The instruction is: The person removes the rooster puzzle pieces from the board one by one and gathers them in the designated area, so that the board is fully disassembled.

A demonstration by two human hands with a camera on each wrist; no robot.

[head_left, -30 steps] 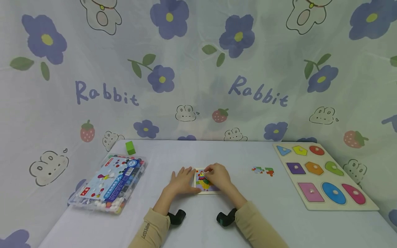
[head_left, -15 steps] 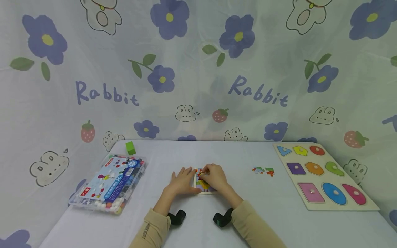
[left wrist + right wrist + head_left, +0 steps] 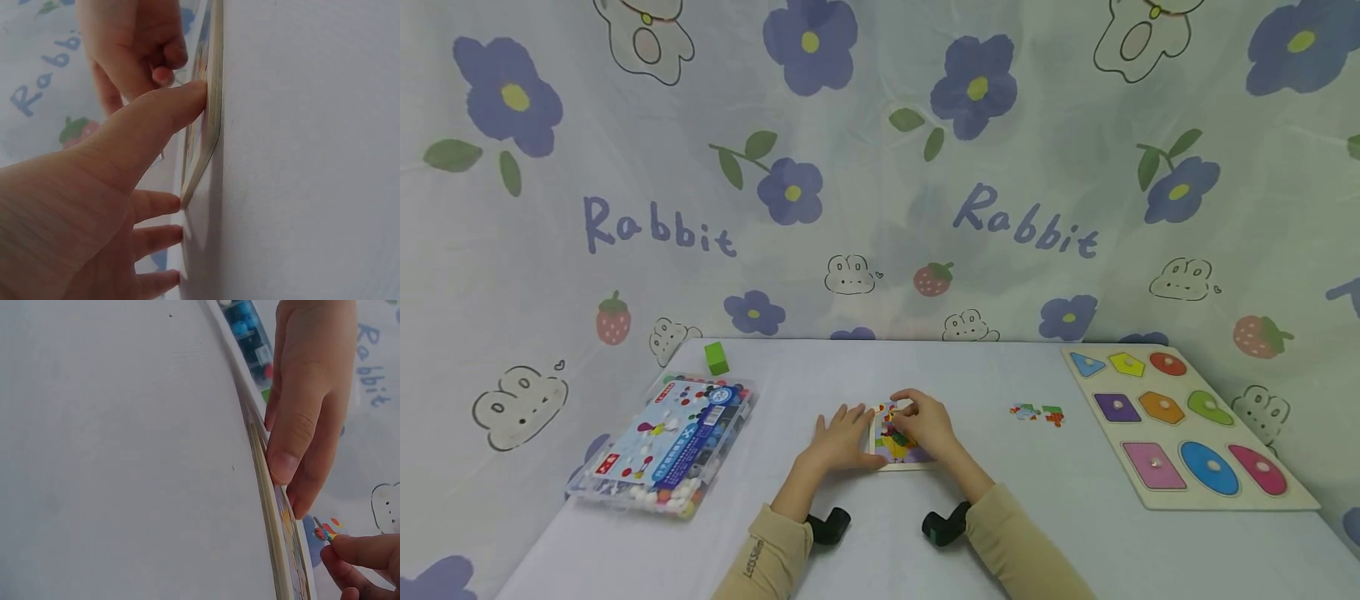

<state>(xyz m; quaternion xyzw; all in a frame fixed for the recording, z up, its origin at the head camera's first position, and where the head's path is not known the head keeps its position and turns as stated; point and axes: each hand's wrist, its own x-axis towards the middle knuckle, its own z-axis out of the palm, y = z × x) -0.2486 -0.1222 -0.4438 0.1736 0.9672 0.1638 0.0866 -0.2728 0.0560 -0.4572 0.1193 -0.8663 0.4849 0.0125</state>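
Observation:
A small wooden jigsaw board (image 3: 897,451) with a colourful picture and pale rim lies between my hands. My left hand (image 3: 837,442) rests at its left side with fingers spread straight, the thumb pressing the near rim. In the left wrist view, the thumb tip (image 3: 199,94) sits on the board's edge. My right hand (image 3: 927,425) is over the board's upper right and pinches a puzzle piece (image 3: 324,532) between thumb and forefinger. The right wrist view shows this piece in red, yellow and blue, standing up from the fingertips just off the board. The right hand hides part of the picture.
Loose puzzle pieces (image 3: 1036,413) lie right of the board. Farther right is a shape board (image 3: 1172,433) with knobbed pieces. At left stands a clear box (image 3: 662,442) of coloured parts, with a green block (image 3: 716,358) behind it. Black wrist mounts (image 3: 946,527) sit at the sleeves.
The right hand shifted left over the board, then back right and slightly up, uncovering more of the picture, with the puzzle piece in its fingertips. The left hand stayed put.

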